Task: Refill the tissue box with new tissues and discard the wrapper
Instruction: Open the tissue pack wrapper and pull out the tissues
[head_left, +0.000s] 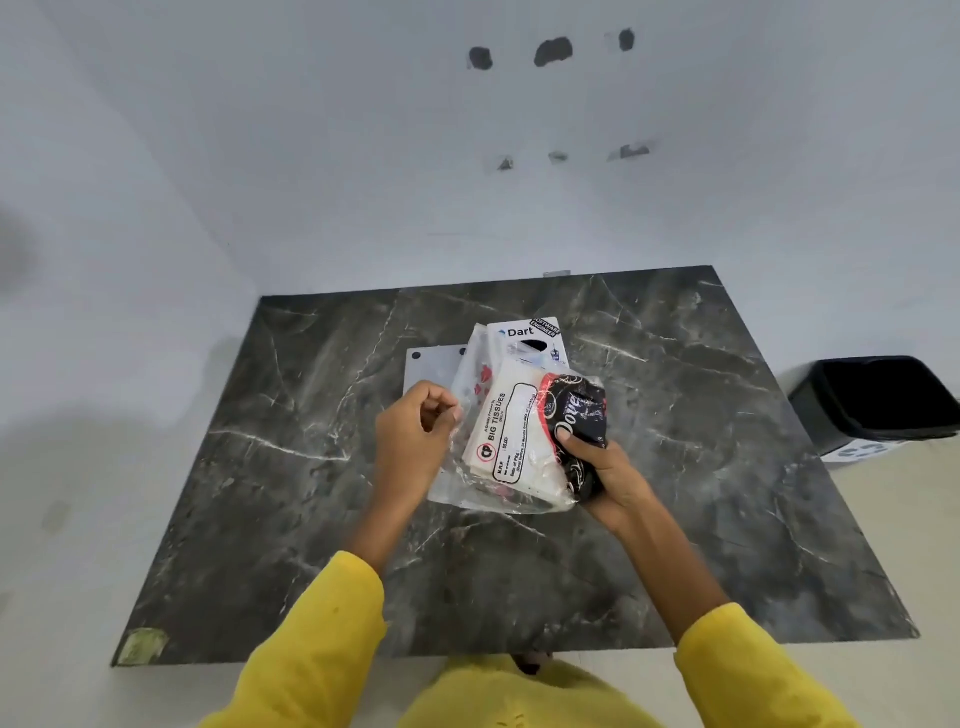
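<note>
A pack of white tissues (511, 436) in a clear plastic wrapper, printed "BIG TISSUES" with a black and red end, is held above the dark marble table (260, 467). My right hand (605, 470) grips the pack's black end from the right. My left hand (415, 431) pinches the loose clear wrapper (457, 467) at the pack's left side. Behind the pack stands the white tissue box (524, 338), marked "Dart", with a dark oval opening. A flat white panel (431, 369) with dark dots lies to the box's left, partly hidden by my left hand.
A black waste bin (883, 400) stands on the floor to the right of the table. White walls close the space behind and to the left. A patch of greenish tape (143, 646) marks the table's near left corner.
</note>
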